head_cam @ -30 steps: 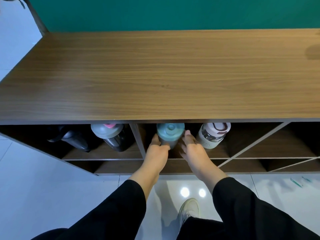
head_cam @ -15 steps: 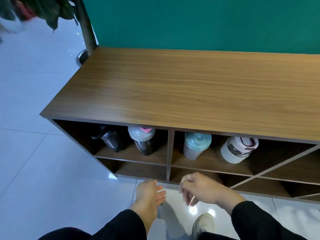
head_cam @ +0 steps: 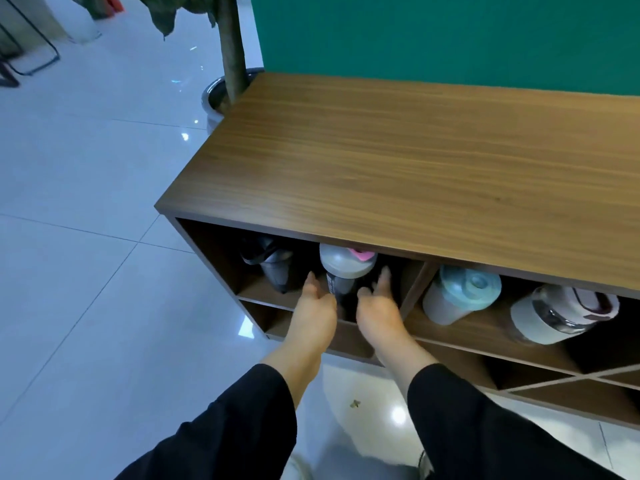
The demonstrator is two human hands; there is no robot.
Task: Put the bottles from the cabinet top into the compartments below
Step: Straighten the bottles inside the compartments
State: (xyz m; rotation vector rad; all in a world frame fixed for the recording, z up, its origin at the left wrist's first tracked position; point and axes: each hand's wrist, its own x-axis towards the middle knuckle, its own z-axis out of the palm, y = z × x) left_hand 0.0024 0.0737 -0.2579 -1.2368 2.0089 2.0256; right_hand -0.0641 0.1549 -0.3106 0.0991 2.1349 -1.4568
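head view looks down on the wooden cabinet (head_cam: 415,174), whose top is bare. half a second ago both hands hung low in front of it, curled and away from the shelves; now they reach into the upper left compartment (head_cam: 221,258). the left hand (head_cam: 313,310) and the right hand (head_cam: 377,308) flank the grey-lidded bottle (head_cam: 343,268) with its pink tab, fingers (head_cam: 310,280) spread and extended on either side of its dark body, not closed around it; whether they touch it i cannot tell. a black bottle (head_cam: 273,268) stands just beside it, deeper to the left in the same compartment. past the divider, the teal-lidded bottle (head_cam: 457,292) and the white-and-maroon bottle (head_cam: 561,317) sit in the next compartment, as before. the camera has swung left, so more white floor (head_cam: 86,237) and a plant trunk (head_cam: 230,46) in its pot show.
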